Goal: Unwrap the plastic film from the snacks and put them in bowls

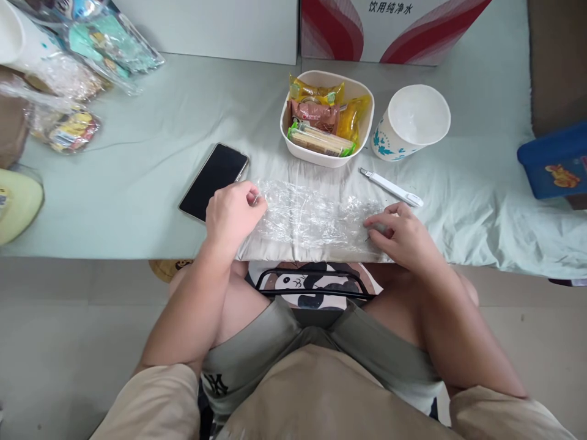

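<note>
A crinkled sheet of clear plastic wrap [305, 217] lies spread along the front of the cloth-covered table. At its left end my left hand [232, 214] is closed, thumb and forefinger pinching the edge. My right hand [401, 235] is at the opposite end, its thumb and forefinger close together on the wrap. Just behind my right hand rests a white utility knife [391, 187], with its tip pointing to the back left. A dark-screened phone [213, 181] lies beside my left hand, partly covered by it.
Behind the wrap stands a white bowl [328, 160] of packaged snacks, with a paper cup [410, 122] to its right. Boxes [394, 30] line the back. Bagged items [73, 131] crowd the left, and a blue container [557, 160] is at the far right.
</note>
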A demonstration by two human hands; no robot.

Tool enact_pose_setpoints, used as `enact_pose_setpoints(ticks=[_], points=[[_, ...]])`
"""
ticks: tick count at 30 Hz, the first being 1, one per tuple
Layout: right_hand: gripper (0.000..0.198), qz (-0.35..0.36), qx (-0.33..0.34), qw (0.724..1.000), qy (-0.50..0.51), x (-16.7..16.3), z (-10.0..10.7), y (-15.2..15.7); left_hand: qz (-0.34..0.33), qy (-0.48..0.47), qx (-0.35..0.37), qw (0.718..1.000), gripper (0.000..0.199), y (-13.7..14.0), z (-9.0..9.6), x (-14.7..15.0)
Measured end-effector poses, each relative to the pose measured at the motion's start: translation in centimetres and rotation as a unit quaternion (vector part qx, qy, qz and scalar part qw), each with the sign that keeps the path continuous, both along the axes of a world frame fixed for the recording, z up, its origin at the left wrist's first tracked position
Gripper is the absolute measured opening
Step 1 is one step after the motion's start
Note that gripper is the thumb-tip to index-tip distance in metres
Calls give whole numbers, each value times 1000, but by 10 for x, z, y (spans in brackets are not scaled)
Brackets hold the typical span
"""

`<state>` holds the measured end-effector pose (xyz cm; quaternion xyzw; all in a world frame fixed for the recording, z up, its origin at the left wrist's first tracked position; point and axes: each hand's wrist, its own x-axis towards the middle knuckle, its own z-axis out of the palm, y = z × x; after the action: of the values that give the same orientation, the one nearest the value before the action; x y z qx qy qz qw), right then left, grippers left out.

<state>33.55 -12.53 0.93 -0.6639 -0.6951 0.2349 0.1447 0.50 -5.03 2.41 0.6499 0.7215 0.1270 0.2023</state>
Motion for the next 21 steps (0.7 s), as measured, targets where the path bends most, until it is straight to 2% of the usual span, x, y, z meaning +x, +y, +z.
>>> enact_pose_setpoints(ticks=[2,4,7,9,11,14,17,21], points=[[24,7,39,998,-42,1,-1,-4,-15,13,8,1000,13,0,-1,2],[24,19,50,996,-71,2,2,-7,-24,32,12,999,24,-1,-2,4],[24,51,12,995,-86,2,12,-10,-31,45,12,998,41,-1,-6,6],[38,87,-20,993,-72,2,19,-11,-45,36,16,998,46,-1,-11,7],[46,115,-25,992,-44,2,23,-10,-65,18,26,997,36,-1,-17,8],[40,97,39,994,4,2,23,-7,-105,-8,40,994,9,1,-24,9],[27,53,101,993,42,2,18,-1,-132,-20,52,990,9,3,-26,12],[17,30,140,987,70,0,15,8,-173,-85,71,979,9,3,-17,17]])
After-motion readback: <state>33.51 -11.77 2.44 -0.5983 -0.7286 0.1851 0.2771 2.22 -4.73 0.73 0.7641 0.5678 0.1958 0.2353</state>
